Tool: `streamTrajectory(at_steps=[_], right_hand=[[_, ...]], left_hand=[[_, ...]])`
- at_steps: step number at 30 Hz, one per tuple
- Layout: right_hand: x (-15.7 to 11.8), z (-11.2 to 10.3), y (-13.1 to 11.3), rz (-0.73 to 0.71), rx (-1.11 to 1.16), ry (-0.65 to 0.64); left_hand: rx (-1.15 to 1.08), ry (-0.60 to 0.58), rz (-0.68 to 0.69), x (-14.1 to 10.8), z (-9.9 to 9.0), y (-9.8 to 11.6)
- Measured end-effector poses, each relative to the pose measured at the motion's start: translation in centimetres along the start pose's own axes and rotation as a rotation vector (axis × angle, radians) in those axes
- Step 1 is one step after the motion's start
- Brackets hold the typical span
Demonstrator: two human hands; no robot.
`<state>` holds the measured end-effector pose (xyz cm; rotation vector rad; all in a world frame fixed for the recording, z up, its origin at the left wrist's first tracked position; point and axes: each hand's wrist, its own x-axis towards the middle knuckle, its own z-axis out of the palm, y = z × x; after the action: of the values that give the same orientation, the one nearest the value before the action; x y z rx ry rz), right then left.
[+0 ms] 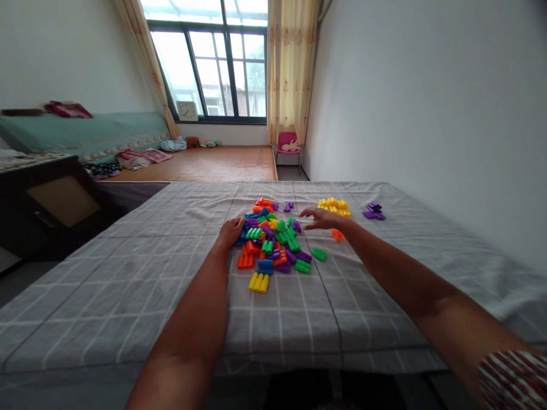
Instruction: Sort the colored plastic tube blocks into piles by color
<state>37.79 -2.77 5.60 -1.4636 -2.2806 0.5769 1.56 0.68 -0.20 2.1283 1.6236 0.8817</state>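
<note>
A mixed pile of coloured blocks (273,239) lies mid-table on the grey checked cloth (128,296). The left hand (231,230) rests on its left edge, fingers curled; whether it grips one I cannot tell. The right hand (319,218) hovers open, empty, at the pile's far right. Sorted yellow blocks (334,206) and purple blocks (373,212) lie just beyond; a careless sweep could scatter them.

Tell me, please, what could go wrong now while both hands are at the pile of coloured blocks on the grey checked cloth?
1. The left hand rests at the edge of the mixed pile; a sweep could push loose blocks such as the yellow block further out.
2. The right hand hovers near the sorted yellow group; a careless move may mix it again.
3. The cloth is wrinkled, so blocks may tip or roll.
</note>
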Motion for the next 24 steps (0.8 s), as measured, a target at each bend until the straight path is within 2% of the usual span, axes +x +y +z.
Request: streamTrajectory(at_steps=[3, 5, 8, 11, 14, 16, 19, 24], right_hand=[[-3.1, -3.5, 1.9, 0.042, -0.107, 0.010], [-4.9, -4.8, 2.9, 0.076, -0.184, -0.049], [-6.8, -4.4, 3.8, 0.105, -0.275, -0.143], [-7.8, -2.8, 4.0, 0.108, -0.296, -0.101], [-8.7, -2.1, 4.2, 0.115, -0.051, -0.036], [-9.5, -2.2, 4.5, 0.105, 0.145, -0.073], [-10.4, -2.7, 5.3, 0.106, 0.184, -0.125], [-9.8, -2.5, 5.8, 0.155, -0.207, 0.189]], left_hand=[[-0.002, -0.003, 0.009, -0.1, -0.1, 0.2], [0.000, -0.005, 0.012, -0.1, -0.2, 0.3], [-0.007, -0.003, 0.009, -0.2, -0.3, 0.4], [-0.010, 0.001, -0.001, -0.2, -0.3, 0.3], [-0.011, -0.004, 0.002, -0.2, -0.3, 0.2], [-0.011, -0.005, 0.005, -0.2, -0.3, 0.2], [-0.011, -0.002, 0.004, -0.2, -0.2, 0.2], [-0.014, -0.007, -0.002, 0.0, -0.2, 0.1]])
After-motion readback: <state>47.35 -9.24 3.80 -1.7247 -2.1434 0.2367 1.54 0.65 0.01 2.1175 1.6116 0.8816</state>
